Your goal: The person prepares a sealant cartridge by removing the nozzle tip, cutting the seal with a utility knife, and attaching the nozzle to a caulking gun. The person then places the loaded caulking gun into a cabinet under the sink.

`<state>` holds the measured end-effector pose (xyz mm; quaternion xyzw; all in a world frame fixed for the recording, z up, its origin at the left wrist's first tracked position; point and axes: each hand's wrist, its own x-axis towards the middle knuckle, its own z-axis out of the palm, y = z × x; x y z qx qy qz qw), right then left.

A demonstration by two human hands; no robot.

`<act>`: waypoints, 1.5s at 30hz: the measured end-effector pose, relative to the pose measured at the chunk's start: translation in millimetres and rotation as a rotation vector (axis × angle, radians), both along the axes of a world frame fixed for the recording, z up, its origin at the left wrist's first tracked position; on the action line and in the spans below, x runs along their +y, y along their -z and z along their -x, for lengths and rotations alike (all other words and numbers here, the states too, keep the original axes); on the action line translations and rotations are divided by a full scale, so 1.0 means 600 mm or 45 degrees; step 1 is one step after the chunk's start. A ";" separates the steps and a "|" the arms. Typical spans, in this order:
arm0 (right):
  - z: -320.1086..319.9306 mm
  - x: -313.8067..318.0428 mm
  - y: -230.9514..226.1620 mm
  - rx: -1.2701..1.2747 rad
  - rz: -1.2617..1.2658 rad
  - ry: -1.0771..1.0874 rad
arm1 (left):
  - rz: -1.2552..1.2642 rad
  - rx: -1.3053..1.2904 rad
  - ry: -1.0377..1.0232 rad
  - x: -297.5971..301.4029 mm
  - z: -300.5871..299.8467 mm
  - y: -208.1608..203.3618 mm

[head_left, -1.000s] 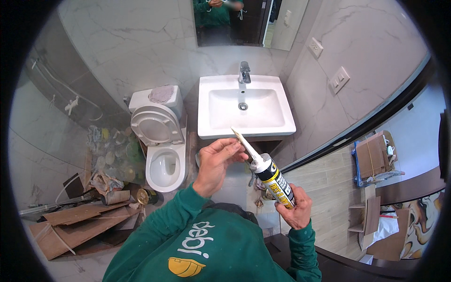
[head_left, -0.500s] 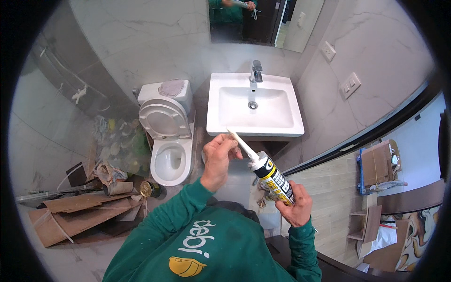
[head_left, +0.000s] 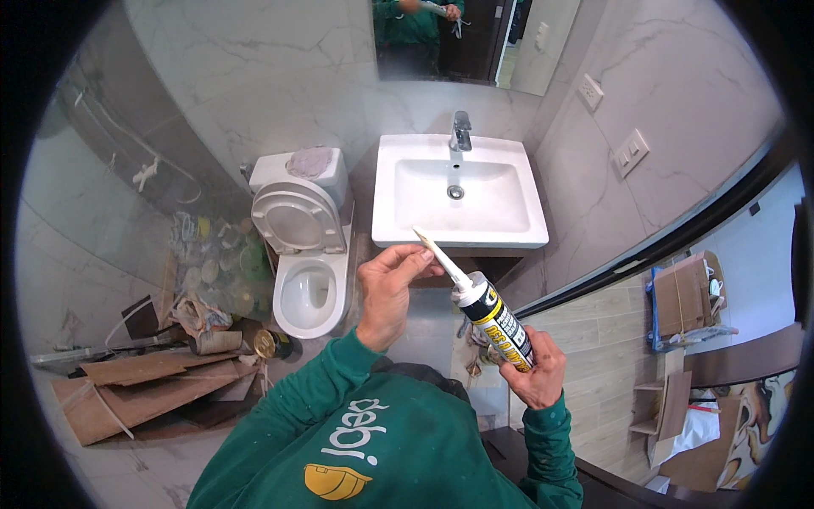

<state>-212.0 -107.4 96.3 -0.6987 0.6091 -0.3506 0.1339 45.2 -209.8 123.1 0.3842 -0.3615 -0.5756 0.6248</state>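
Observation:
My right hand (head_left: 536,371) is wrapped round the lower end of a sealant cartridge (head_left: 493,321), a tube with a black, white and yellow label. Its long, pale, tapered nozzle (head_left: 446,265) points up and left, with the tip overlapping the basin's front edge in view. My left hand (head_left: 387,290) is closed in a pinch at the nozzle, thumb on the near side and fingertips partly hidden behind it. In the mirror (head_left: 475,42) I see my hands and a metal handle-like part below the tube.
Ahead is a white washbasin (head_left: 392,191) with a chrome faucet (head_left: 460,131). An open toilet (head_left: 309,293) stands to its left, a cloth (head_left: 310,162) on its tank. Cardboard pieces (head_left: 136,369) and an open can (head_left: 270,343) lie at left. A door frame (head_left: 670,246) runs along the right.
My left thumb and fingers have shifted slightly along the nozzle, baring more of its tip. The cartridge has tilted a little more upright; my right hand keeps its grip.

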 end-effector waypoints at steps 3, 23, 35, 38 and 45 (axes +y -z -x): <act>-0.001 0.000 -0.002 0.036 0.009 0.032 | 0.039 0.073 -0.015 -0.010 0.006 0.014; 0.008 -0.009 -0.007 -0.064 -0.079 -0.043 | 0.043 -0.140 0.002 -0.014 -0.008 0.005; -0.040 -0.025 -0.016 0.152 0.149 0.015 | 0.015 0.247 0.075 -0.067 -0.043 0.011; -0.038 -0.033 -0.024 0.094 0.151 0.018 | 0.129 0.111 0.062 -0.076 -0.039 -0.012; -0.006 -0.040 -0.031 -0.075 0.091 -0.127 | 0.196 0.066 0.172 -0.057 -0.039 -0.066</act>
